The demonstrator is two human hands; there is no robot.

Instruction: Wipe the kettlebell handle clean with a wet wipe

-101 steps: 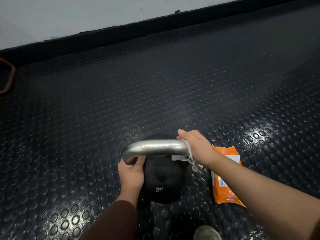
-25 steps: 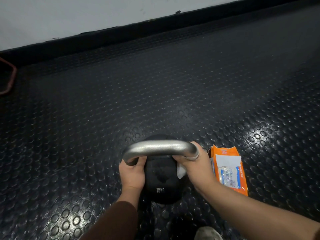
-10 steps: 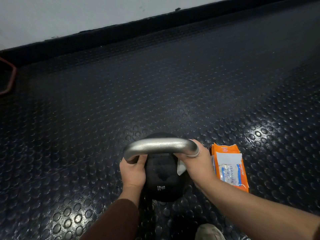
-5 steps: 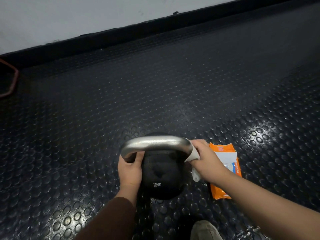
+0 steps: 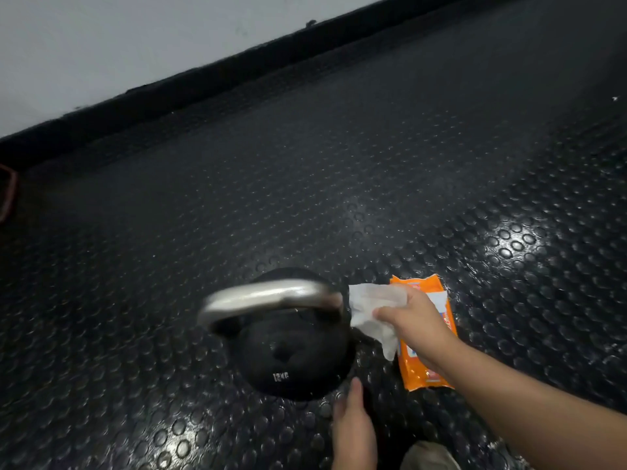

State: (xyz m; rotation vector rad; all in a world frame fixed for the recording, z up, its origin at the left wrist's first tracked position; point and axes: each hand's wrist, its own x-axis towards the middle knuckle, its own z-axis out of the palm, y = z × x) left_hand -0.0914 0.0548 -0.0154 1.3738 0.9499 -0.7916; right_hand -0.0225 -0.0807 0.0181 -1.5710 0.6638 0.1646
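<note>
A black kettlebell (image 5: 295,354) marked 12 KG stands on the studded floor, its silver handle (image 5: 268,298) arching over the top and slightly blurred. My right hand (image 5: 412,318) pinches a crumpled white wet wipe (image 5: 371,308) just right of the handle's right end, apart from the metal. My left hand (image 5: 353,425) is low in front of the kettlebell, off it, fingers straight and holding nothing.
An orange wet-wipe packet (image 5: 425,359) lies on the floor right of the kettlebell, partly under my right hand. Black studded rubber floor (image 5: 305,181) runs to a dark skirting and white wall (image 5: 101,45). A shoe tip (image 5: 427,456) shows at the bottom edge.
My right hand has pulled the wipe off the handle's right end and moved it right. My left hand has let go of the handle's left leg and dropped toward me.
</note>
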